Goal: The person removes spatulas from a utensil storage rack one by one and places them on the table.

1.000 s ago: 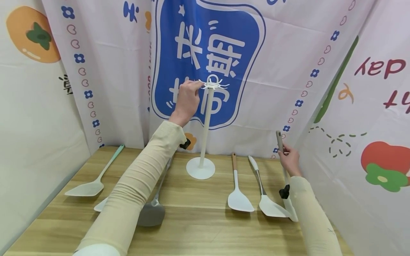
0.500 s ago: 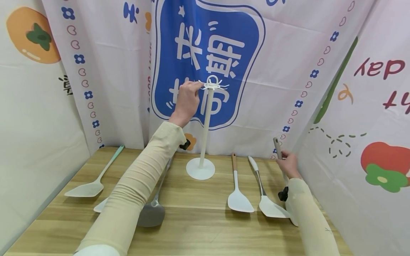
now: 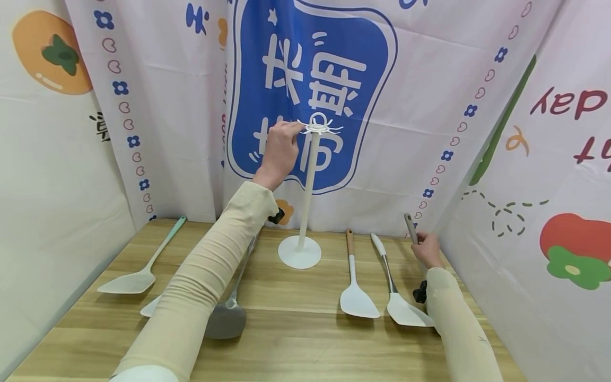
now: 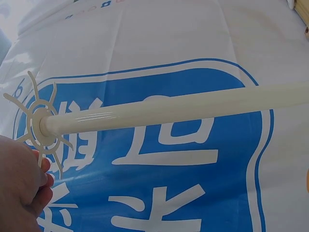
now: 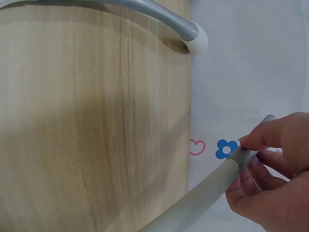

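Observation:
My left hand (image 3: pixel 280 148) pinches one hook of the white utensil stand (image 3: pixel 307 196), which stands upright with a ring of hooks on top. In the left wrist view the thumb and fingers of that left hand (image 4: pixel 21 186) close on the hook beside the ring (image 4: pixel 42 126). At the right, my right hand (image 3: pixel 428 250) grips a spatula by its grey handle (image 3: pixel 409 225), which tilts up toward the back. The pale shaft (image 5: pixel 198 198) of that spatula crosses the right wrist view below my fingers. Its head is hidden behind my forearm.
Right of the stand lie a white spatula with a wooden handle (image 3: pixel 359 302) and a white-handled spatula (image 3: pixel 406 313). Leftward are a metal spatula (image 3: pixel 226 321), a green-handled spatula (image 3: pixel 129 282) and a mostly hidden white one (image 3: pixel 150 307). Printed curtains enclose the table (image 3: pixel 296 339).
My right hand has lowered and drawn slightly nearer, still gripping the spatula, whose handle tip has dropped down and left. The left hand stays on the stand's hook.

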The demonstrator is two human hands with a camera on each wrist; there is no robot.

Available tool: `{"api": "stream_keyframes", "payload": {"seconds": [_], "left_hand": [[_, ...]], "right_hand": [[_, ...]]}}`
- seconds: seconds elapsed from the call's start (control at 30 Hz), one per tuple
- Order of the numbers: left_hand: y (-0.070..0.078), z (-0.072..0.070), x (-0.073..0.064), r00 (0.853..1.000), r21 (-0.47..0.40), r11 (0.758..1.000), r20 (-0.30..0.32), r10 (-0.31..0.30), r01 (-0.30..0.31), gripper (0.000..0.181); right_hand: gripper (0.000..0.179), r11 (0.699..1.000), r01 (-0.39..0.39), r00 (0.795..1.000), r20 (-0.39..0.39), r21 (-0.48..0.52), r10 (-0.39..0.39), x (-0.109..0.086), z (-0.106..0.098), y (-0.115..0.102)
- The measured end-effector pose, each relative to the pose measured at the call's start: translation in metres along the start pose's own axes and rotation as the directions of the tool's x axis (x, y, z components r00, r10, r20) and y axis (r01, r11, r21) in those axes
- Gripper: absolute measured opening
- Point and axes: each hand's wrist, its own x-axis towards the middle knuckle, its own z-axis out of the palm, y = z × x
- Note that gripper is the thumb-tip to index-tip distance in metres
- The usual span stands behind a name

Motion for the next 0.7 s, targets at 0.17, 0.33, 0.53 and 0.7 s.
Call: {"api": "stream_keyframes", "payload": {"seconds": [0.17, 0.33, 0.53, 0.7], "left_hand": [[0.000, 0.000, 0.001, 1.000, 0.000, 1.000, 0.001, 0.009, -0.009, 0.028], [0.000, 0.000, 0.001, 1.000, 0.000, 1.000, 0.004, 0.010, -0.010, 0.028], [-0.001, 0.000, 0.000, 1.000, 0.004, 1.000, 0.001, 0.008, -0.008, 0.028], [-0.001, 0.001, 0.000, 1.000, 0.006, 1.000, 0.001, 0.009, -0.009, 0.028]], "right_hand": [[0.052, 0.999, 0.018, 1.000, 0.001, -0.049, -0.018, 0.001, 0.004, 0.006], [0.047, 0.999, 0.018, 1.000, 0.018, -0.048, -0.017, 0.004, 0.007, 0.012], [0.045, 0.998, -0.004, 1.000, 0.024, -0.059, 0.005, 0.004, 0.013, 0.018], [0.039, 0.994, 0.034, 0.999, 0.014, -0.100, -0.033, 0.003, 0.016, 0.022]]}}
